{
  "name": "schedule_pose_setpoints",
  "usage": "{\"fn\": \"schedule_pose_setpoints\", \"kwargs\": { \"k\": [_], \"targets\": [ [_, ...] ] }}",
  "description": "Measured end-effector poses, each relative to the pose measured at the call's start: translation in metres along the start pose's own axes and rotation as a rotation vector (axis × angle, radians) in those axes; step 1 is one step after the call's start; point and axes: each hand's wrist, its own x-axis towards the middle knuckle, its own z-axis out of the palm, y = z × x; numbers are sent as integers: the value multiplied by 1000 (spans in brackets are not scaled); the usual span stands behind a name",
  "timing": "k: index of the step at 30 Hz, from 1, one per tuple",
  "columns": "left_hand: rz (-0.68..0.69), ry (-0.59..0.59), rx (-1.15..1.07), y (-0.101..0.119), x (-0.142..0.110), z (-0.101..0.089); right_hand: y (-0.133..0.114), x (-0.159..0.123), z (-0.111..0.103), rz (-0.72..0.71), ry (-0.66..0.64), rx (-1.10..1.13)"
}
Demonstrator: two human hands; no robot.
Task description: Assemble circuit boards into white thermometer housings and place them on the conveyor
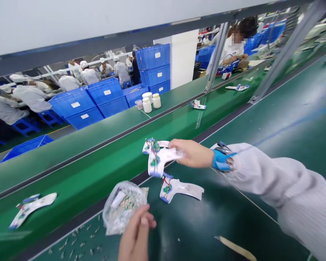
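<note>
My right hand grips the handle of a white gun-shaped plastic housing half with green circuit boards and wires inside. Directly behind it shows part of another white piece; whether it is held too or lies on the belt I cannot tell. Below, a similar housing half lies on the green worktop. My left hand is at the bottom, fingers loosely bent and apart from the thumb, nothing visible in them. Just beyond its fingertips sits a clear plastic bag of small parts.
A green conveyor belt carries more housing pieces, one at the left. Small parts lie scattered at the lower left, a pale pointed stick lower right. White jars stand beyond the belt. A metal post rises right; people work behind.
</note>
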Motion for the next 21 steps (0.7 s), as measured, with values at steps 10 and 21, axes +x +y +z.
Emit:
{"fn": "schedule_pose_setpoints", "kwargs": {
  "k": [10,21],
  "targets": [
    [-193,-265,-490,39,-25,3,-71,-56,6,-690,-232,241],
    [13,-92,-578,31,-42,-6,-77,-51,46,-276,-747,873]
  ]
}}
